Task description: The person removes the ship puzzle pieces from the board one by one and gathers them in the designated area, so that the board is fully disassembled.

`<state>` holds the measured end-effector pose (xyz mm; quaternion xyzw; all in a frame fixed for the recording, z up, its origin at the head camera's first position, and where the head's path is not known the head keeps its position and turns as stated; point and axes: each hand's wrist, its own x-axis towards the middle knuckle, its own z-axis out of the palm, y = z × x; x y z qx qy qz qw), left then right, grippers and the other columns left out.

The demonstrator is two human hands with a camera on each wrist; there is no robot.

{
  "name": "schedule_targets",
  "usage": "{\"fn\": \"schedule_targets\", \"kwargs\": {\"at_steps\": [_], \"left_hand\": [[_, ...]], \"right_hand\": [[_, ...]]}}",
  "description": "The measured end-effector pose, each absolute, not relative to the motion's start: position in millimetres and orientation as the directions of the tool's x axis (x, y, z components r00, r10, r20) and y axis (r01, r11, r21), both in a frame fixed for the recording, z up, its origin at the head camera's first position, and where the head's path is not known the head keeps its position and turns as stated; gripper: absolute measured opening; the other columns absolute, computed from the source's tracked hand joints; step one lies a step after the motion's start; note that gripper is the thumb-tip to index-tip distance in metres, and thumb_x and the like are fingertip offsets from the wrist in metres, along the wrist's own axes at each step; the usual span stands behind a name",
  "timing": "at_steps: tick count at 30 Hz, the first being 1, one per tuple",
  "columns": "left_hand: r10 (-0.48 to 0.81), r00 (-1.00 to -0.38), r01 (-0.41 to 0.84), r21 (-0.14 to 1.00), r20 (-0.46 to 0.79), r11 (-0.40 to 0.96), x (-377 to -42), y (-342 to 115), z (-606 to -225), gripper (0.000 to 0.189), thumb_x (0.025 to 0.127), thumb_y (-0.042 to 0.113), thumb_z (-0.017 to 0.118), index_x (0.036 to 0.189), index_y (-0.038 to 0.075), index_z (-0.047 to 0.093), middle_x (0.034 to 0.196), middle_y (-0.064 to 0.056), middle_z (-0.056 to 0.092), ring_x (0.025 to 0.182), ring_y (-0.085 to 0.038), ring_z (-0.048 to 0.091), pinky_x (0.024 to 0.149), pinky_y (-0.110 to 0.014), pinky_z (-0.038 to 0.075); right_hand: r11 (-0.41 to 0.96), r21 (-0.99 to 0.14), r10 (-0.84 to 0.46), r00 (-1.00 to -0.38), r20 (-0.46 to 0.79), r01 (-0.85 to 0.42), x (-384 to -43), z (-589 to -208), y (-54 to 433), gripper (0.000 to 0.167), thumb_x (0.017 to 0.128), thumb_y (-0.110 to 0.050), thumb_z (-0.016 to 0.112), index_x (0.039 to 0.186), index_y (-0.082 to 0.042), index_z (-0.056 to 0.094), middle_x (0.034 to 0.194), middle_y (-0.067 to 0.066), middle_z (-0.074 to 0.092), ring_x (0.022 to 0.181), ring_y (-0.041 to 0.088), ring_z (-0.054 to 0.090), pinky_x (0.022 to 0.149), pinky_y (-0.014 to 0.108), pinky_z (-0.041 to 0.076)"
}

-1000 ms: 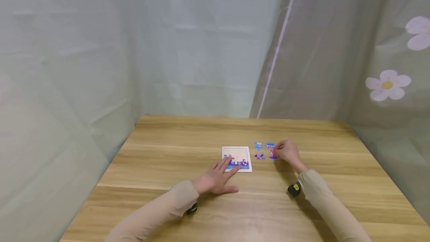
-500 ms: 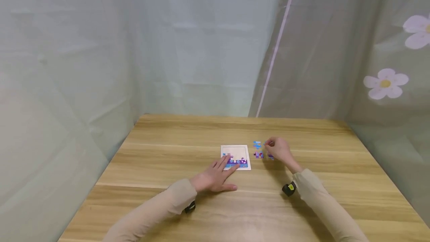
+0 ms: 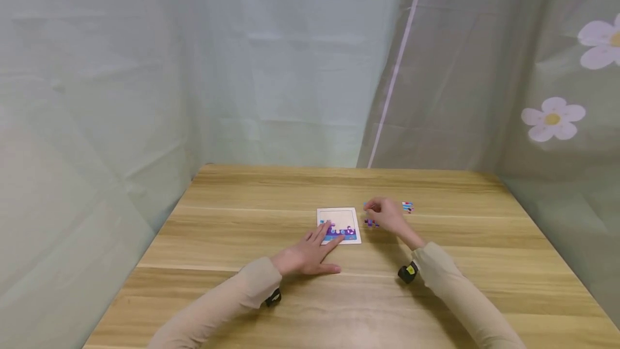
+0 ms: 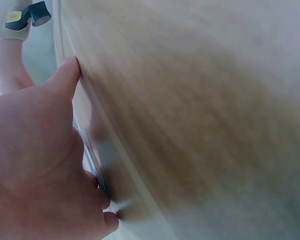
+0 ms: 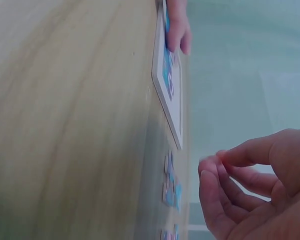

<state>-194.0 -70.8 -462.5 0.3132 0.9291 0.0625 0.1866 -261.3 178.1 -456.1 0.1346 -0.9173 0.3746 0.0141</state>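
Observation:
A small white puzzle tray (image 3: 346,216) lies near the middle of the wooden table, its lower part filled with purple and blue pieces. My left hand (image 3: 312,255) rests on its lower left with fingers spread and the thumb out on the table. Just right of the tray, my right hand (image 3: 387,215) is over the loose puzzle pieces. Its thumb and fingertips meet in the right wrist view, and I cannot tell if a piece is between them. One purple jigsaw piece (image 3: 371,223) shows below those fingertips. Another, red, white and blue puzzle piece (image 3: 408,207) lies behind the hand.
Pale curtains (image 3: 290,96) hang behind and along both sides of the wooden table (image 3: 271,193). A black camera (image 3: 408,272) is strapped under the right wrist, another camera (image 3: 273,298) under the left. Several loose pieces (image 5: 169,192) lie in a line beyond the tray's corner.
My right hand has moved left across the loose pieces, from the far right ones to those nearest the tray. A piece formerly behind it now shows. My left hand stays on the tray.

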Motion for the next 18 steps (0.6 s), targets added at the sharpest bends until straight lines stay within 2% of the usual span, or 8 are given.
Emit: {"fn": "schedule_targets", "kwargs": {"at_steps": [3,12,18], "left_hand": [[0.61,-0.731,0.562,0.238,-0.306,0.792,-195,-71,-462,0.079,0.093,0.063,0.043,0.157,0.027,0.012,0.163,-0.018,-0.004,0.152,-0.03,0.001,0.122,-0.049,0.016],[0.622,-0.719,0.58,0.224,-0.311,0.783,-195,-76,-459,0.077,0.095,0.06,0.042,0.157,0.026,0.012,0.164,-0.015,-0.004,0.152,-0.031,0.004,0.121,-0.049,0.018],[0.625,-0.711,0.595,0.196,-0.323,0.779,-190,-80,-456,0.079,0.096,0.059,0.043,0.157,0.019,0.014,0.163,-0.018,0.002,0.151,-0.032,0.008,0.121,-0.048,0.018]], "right_hand": [[0.662,-0.702,-0.266,-0.958,0.106,-0.262,-261,-456,172,0.013,0.089,-0.005,0.062,0.097,0.001,0.07,0.096,0.016,0.072,0.084,0.023,0.067,0.074,0.032,0.055],[0.612,-0.734,-0.347,-0.934,0.086,-0.295,-262,-458,152,0.011,0.09,-0.004,0.06,0.095,0.0,0.069,0.094,0.013,0.071,0.081,0.017,0.062,0.069,0.025,0.049],[0.625,-0.707,-0.375,-0.922,0.099,-0.33,-263,-462,140,0.01,0.089,-0.005,0.062,0.094,-0.003,0.07,0.093,0.01,0.072,0.08,0.014,0.063,0.071,0.026,0.052]]}}
